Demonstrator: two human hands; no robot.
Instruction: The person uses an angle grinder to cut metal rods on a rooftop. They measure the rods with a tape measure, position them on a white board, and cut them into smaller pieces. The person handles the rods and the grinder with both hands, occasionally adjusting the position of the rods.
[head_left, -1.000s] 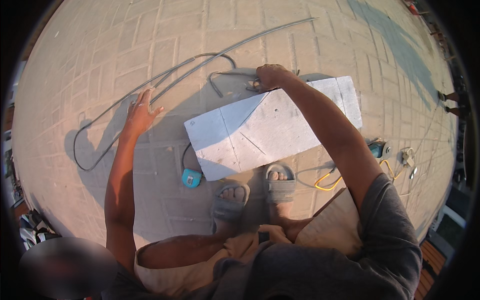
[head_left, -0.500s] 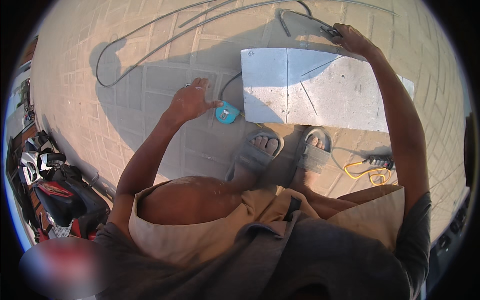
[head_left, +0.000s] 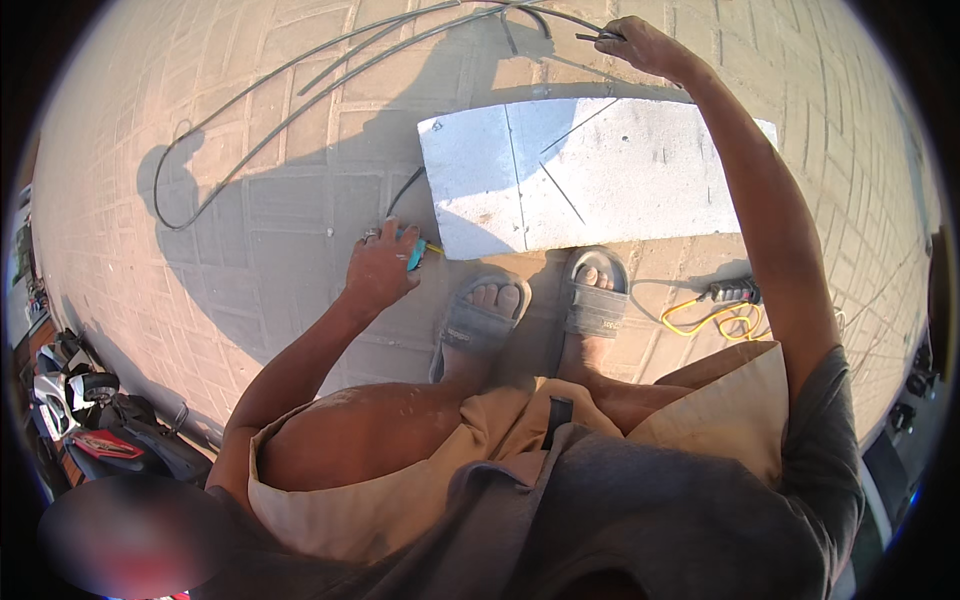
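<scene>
My left hand (head_left: 382, 268) is closed around a teal tape measure (head_left: 415, 254) on the paving. A short bit of yellow tape (head_left: 433, 248) shows between its case and a white slab (head_left: 640, 180). Dark straight lines run across the slab's top. Beyond the slab's far edge, my right hand (head_left: 645, 48) grips the dark end of a black cable or rod (head_left: 575, 18). Its fingers partly hide what they hold. Long black cable (head_left: 300, 108) loops over the paving at the far left.
My sandalled feet (head_left: 595, 295) stand at the slab's near edge. To their right lies a dark tool (head_left: 733, 290) with a yellow cord (head_left: 690, 318). A short black piece (head_left: 405, 190) sticks out by the slab's left edge. A parked motorbike (head_left: 110, 430) stands at the left.
My left hand has moved from beside the tape measure to close around it. My right hand has shifted left and farther away, along with the dark end it grips. The view has shifted slightly.
</scene>
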